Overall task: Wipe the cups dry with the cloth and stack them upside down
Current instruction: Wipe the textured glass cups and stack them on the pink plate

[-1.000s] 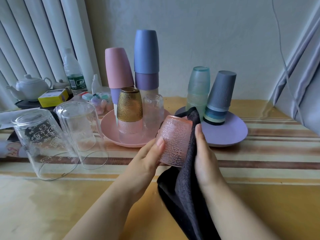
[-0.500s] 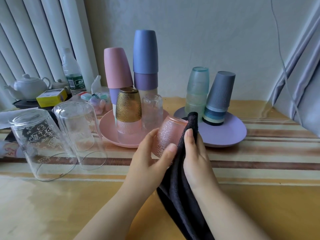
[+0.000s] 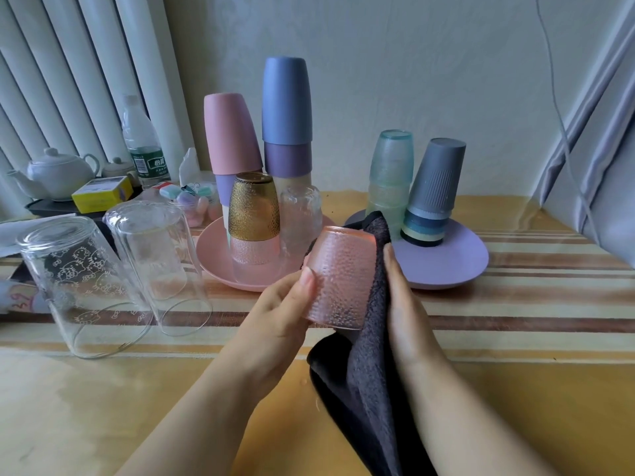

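A pink dimpled glass cup (image 3: 340, 280) is held upside down above the table, in front of the two plates. My left hand (image 3: 278, 321) grips its left side, thumb on the glass. My right hand (image 3: 402, 304) presses a dark grey cloth (image 3: 364, 372) against the cup's right side; the cloth hangs down to the table. On the pink plate (image 3: 213, 259) stand upside-down stacks: a pink cup (image 3: 230, 135), a blue cup (image 3: 287, 101), an amber glass (image 3: 254, 207) and a clear glass (image 3: 300, 214). The purple plate (image 3: 457, 262) holds a teal stack (image 3: 391, 173) and a grey stack (image 3: 434, 190).
Two large clear glasses (image 3: 79, 283) (image 3: 154, 255) stand upside down at the left. Behind them are a white teapot (image 3: 55, 173), a yellow box (image 3: 103, 194), a water bottle (image 3: 142, 146) and small clips. A grey curtain (image 3: 598, 132) hangs at the right.
The pink cup went from upright-inverted to tilted and back to upside down as both hands turned it against the cloth. My right hand shifted slightly along the cup's side.
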